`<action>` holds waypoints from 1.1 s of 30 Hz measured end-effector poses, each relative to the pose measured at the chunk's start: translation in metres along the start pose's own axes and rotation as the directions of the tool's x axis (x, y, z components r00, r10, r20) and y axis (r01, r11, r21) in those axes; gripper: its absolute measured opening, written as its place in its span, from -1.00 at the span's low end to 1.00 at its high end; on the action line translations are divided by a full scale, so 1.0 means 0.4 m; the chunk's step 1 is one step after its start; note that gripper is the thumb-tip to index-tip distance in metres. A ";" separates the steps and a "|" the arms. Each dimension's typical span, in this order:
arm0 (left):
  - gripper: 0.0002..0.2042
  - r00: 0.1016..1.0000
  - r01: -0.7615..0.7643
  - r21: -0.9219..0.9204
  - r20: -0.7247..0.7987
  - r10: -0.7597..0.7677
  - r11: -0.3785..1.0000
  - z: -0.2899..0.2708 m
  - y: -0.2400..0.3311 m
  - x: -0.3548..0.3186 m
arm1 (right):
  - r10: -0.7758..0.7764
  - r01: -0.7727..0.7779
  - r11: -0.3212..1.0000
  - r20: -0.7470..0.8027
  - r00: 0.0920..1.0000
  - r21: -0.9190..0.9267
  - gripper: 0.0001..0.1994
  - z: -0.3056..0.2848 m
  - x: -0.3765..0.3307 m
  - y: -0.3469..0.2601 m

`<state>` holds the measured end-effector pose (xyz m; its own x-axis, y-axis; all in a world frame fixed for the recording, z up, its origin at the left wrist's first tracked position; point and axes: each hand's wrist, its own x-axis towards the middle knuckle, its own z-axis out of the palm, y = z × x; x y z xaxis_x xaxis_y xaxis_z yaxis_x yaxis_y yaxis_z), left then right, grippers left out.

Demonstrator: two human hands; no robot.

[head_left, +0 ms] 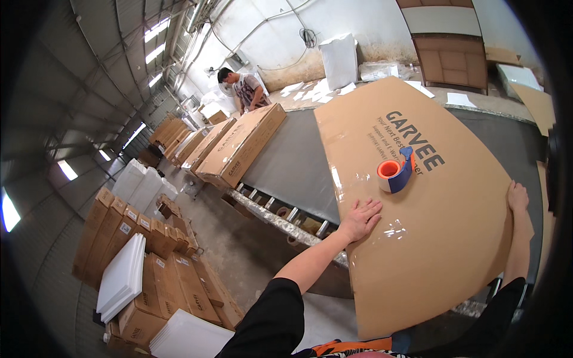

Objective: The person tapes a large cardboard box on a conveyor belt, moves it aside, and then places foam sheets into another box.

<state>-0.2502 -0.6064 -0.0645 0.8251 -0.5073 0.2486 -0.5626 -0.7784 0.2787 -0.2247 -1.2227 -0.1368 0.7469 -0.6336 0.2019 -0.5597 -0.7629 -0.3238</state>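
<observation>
The fingers [371, 206] of the left hand [358, 221] are spread loosely and rest flat on the upper face of a large brown carton [441, 238], near its left edge, holding nothing. The right hand [518, 198] is at the carton's right edge, its fingers bent; whether they grip the edge or only touch it, I cannot tell. The carton lies on a dark conveyor belt [286, 167], directly in front of the person. Its broad face is plain, smooth cardboard with dark print toward the far part, and its sides look bowed in the wide view. Clear tape glints along the left edge, and bright reflections show just beside the left hand. A tape dispenser [396, 173], blue with an orange core, sits on the carton beyond that hand, partly covering the print. Metal rollers [322, 228] show along the conveyor's left side. Farther along it, a taped carton [245, 145] lies near a co-worker [249, 90] who is looking down. Against the wall stands a white block [339, 61], with white sheets [322, 88] scattered near it. At the lower left, stacked cartons [158, 286] stand on the floor, with white panels [122, 275] leaning on them.
</observation>
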 end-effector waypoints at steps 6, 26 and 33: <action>-0.08 0.967 -0.144 0.254 0.243 0.082 0.956 -0.084 0.007 -0.244 | 0.039 -0.039 0.999 -0.051 0.998 -0.008 -0.43 -0.120 -0.407 -0.016; -0.24 0.984 -0.177 0.404 0.072 0.162 0.897 -0.158 -0.040 -0.525 | 0.181 0.280 0.686 -0.531 0.828 0.672 -0.43 -0.043 -1.131 -0.132; -0.13 0.980 -0.188 0.472 0.027 0.199 0.861 -0.166 -0.044 -0.510 | -0.115 -0.403 -0.669 0.449 0.886 0.624 -0.35 0.300 -1.422 0.146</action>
<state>-0.4121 -0.4645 -0.0587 0.6978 -0.6617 0.2742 -0.6147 -0.7497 -0.2449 -0.6391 -0.8914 -0.3816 0.8875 -0.4157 -0.1987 0.2977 0.8465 -0.4414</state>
